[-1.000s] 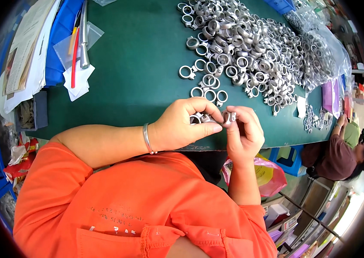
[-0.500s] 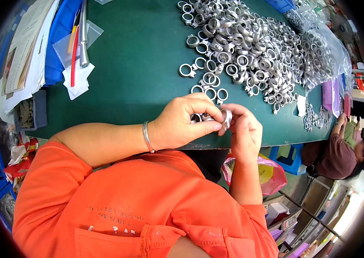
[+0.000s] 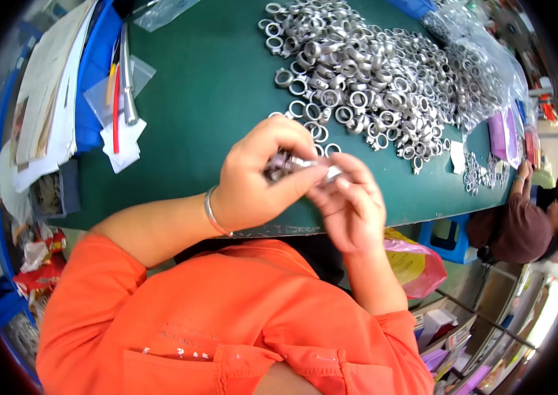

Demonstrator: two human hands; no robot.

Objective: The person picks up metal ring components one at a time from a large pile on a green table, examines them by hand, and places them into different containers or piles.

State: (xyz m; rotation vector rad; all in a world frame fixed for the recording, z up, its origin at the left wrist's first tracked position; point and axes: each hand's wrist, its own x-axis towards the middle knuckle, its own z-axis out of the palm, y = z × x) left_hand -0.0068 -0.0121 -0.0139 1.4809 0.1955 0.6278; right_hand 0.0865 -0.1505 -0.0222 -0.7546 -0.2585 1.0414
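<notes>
My left hand (image 3: 259, 168), a metal bracelet at its wrist, is curled round several silvery metal ring clamps (image 3: 279, 164). Between the fingertips of both hands sits one more metal ring clamp (image 3: 333, 174), blurred by motion. My right hand (image 3: 356, 207) pinches it from the right with thumb and fingers, its palm turned up. Both hands are just above the near edge of the green table (image 3: 180, 141). Beyond them a large heap of the same clamps (image 3: 374, 82) spreads over the table, with a few loose ones at its near left side.
Plastic bags of clamps (image 3: 480, 69) lie at the far right. On the left are a blue tray (image 3: 93, 99) with papers, a red stick (image 3: 116, 115), a metal rod (image 3: 127, 79) and a grey bin (image 3: 68, 187). A person in brown (image 3: 513, 224) sits at the right.
Both hands have shifted a little left, and the right hand has turned its palm more upward. The clamp between the fingertips has tilted. The whole view has shifted slightly too.
</notes>
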